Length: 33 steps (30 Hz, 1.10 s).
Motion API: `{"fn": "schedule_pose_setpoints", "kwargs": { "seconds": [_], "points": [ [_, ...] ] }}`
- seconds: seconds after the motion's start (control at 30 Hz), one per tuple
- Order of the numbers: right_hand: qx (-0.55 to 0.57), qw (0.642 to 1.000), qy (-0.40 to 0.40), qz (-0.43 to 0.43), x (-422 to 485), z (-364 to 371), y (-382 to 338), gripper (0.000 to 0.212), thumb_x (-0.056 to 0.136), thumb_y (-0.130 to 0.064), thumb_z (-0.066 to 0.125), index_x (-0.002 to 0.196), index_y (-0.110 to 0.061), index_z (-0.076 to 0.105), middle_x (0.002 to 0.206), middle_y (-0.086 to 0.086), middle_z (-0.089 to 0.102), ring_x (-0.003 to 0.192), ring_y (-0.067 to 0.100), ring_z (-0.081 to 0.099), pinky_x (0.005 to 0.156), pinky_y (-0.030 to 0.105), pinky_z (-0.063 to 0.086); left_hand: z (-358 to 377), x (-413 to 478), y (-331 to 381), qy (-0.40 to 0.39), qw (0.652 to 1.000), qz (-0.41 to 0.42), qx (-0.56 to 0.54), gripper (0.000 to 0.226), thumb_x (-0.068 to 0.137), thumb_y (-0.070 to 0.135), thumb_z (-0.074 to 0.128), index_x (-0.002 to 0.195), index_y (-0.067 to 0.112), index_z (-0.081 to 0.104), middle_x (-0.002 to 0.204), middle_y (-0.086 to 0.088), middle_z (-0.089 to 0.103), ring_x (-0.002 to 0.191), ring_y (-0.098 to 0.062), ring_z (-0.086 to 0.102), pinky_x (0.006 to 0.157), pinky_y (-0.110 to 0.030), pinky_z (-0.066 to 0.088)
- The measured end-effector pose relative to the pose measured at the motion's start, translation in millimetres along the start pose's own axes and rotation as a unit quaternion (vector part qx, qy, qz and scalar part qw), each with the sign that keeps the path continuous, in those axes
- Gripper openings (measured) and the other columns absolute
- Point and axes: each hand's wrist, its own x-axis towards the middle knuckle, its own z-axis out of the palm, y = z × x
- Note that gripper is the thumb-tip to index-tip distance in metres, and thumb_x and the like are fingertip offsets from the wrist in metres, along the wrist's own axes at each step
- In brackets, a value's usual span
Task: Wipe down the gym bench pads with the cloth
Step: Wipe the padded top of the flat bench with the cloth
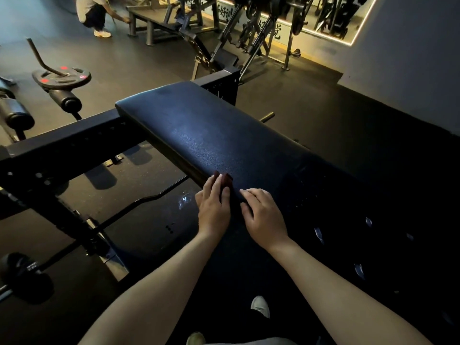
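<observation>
Cloth [223,178] under left hand [214,210] on bench pad [211,130]; wall characters [270,29] blurred.

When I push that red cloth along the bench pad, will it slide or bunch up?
Probably floppy: the cloth lies flat under the left hand. It may glide easily, since the bench pad looks smooth and glossy.

Left hand [214,207] on cloth [226,179] at bench pad's [211,130] left edge; right hand [263,217] just beside, on pad; weight plate [61,77] well left; crouching person [92,13] far behind.
</observation>
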Motion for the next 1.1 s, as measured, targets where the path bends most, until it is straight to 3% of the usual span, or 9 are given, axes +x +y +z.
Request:
{"fn": "schedule_pose_setpoints", "kwargs": {
  "seconds": [0.2, 0.3, 0.43, 0.6, 0.73, 0.87, 0.93, 1.03, 1.1],
  "points": [
    [-0.049, 0.998, 0.022, 0.019, -23.4, -9.1, 8.0, 0.037, 0.098, -0.029, 0.048, 0.128, -0.012, 0.063, 0.122, 0.003, 0.063, 0.117, 0.022, 0.055, 0.1, 0.042, 0.047, 18.0, -46.8, 8.2, -0.021, 0.999, 0.039, -0.016, 0.042, 0.103, 0.037, 0.047, 0.144, 0.043, 0.046, 0.15, 0.026, 0.035, 0.115, -0.005, 0.031, 0.092, -0.014, 0.028],
    [-0.053, 0.998, 0.02, 0.016, -26.8, -8.4, 4.6, 0.034, 0.098, -0.028, 0.053, 0.126, -0.012, 0.064, 0.122, 0.004, 0.062, 0.118, 0.022, 0.053, 0.102, 0.04, 0.047, 13.4, -41.5, 9.3, -0.012, 0.999, 0.041, -0.028, 0.042, 0.103, 0.034, 0.05, 0.144, 0.039, 0.047, 0.147, 0.02, 0.041, 0.118, -0.004, 0.033, 0.098, -0.022, 0.032],
    [-0.026, 0.999, 0.002, 0.018, -27.3, -10.0, 6.5, 0.035, 0.098, -0.026, 0.056, 0.129, -0.013, 0.063, 0.127, 0.003, 0.059, 0.123, 0.02, 0.049, 0.104, 0.035, 0.046, 1.3, -18.7, 11.5, -0.004, 0.999, 0.027, -0.018, 0.048, 0.104, 0.036, 0.049, 0.15, 0.039, 0.039, 0.145, 0.018, 0.043, 0.121, -0.004, 0.032, 0.094, -0.027, 0.031],
    [-0.001, 1.0, 0.008, 0.011, -33.8, -27.2, 23.0, 0.034, 0.097, -0.026, 0.053, 0.124, -0.01, 0.066, 0.122, 0.003, 0.063, 0.119, 0.021, 0.053, 0.1, 0.034, 0.048, 18.7, -36.1, 22.5, 0.009, 0.999, 0.041, 0.029, 0.036, 0.103, 0.038, 0.05, 0.138, 0.047, 0.055, 0.145, 0.027, 0.041, 0.119, -0.009, 0.035, 0.095, -0.031, 0.045],
    [-0.019, 1.0, 0.022, 0.002, -50.1, -41.1, 39.6, 0.035, 0.097, -0.029, 0.046, 0.118, -0.011, 0.067, 0.114, 0.001, 0.066, 0.109, 0.021, 0.058, 0.096, 0.039, 0.049, 45.3, -83.3, 33.5, 0.002, 0.994, 0.09, 0.055, 0.037, 0.1, 0.029, 0.057, 0.133, 0.046, 0.059, 0.148, 0.029, 0.034, 0.115, -0.01, 0.035, 0.089, -0.022, 0.039],
    [0.004, 1.0, 0.018, -0.006, -51.2, -41.4, 41.1, 0.032, 0.095, -0.026, 0.05, 0.12, -0.012, 0.065, 0.114, -0.001, 0.066, 0.109, 0.02, 0.056, 0.097, 0.037, 0.046, 46.1, -83.5, 37.4, 0.032, 0.995, 0.084, 0.039, 0.039, 0.099, 0.023, 0.059, 0.133, 0.042, 0.06, 0.145, 0.026, 0.041, 0.113, -0.003, 0.033, 0.089, -0.007, 0.029],
    [0.016, 1.0, 0.013, -0.012, -51.6, -41.1, 43.2, 0.03, 0.095, -0.024, 0.053, 0.121, -0.014, 0.065, 0.115, -0.002, 0.066, 0.11, 0.019, 0.056, 0.098, 0.037, 0.045, 41.1, -70.9, 39.7, 0.066, 0.996, 0.059, 0.025, 0.037, 0.101, 0.028, 0.054, 0.137, 0.038, 0.057, 0.143, 0.023, 0.046, 0.116, -0.005, 0.035, 0.096, -0.009, 0.03],
    [0.038, 0.999, 0.004, -0.009, -49.0, -41.7, 46.8, 0.033, 0.095, -0.024, 0.054, 0.125, -0.014, 0.064, 0.117, -0.002, 0.066, 0.112, 0.019, 0.057, 0.099, 0.036, 0.045, 40.8, -48.0, 41.9, 0.078, 0.997, 0.017, 0.025, 0.04, 0.103, 0.033, 0.051, 0.143, 0.027, 0.051, 0.144, 0.013, 0.05, 0.128, -0.013, 0.037, 0.103, -0.024, 0.031],
    [0.062, 0.998, 0.011, 0.003, -42.3, -42.3, 48.7, 0.035, 0.094, -0.023, 0.054, 0.125, -0.012, 0.065, 0.116, 0.0, 0.066, 0.11, 0.02, 0.058, 0.1, 0.033, 0.044, 46.5, -40.1, 41.7, 0.065, 0.997, 0.018, 0.048, 0.037, 0.102, 0.033, 0.053, 0.138, 0.023, 0.058, 0.141, 0.008, 0.056, 0.131, -0.017, 0.042, 0.103, -0.018, 0.029]
  ]
}}
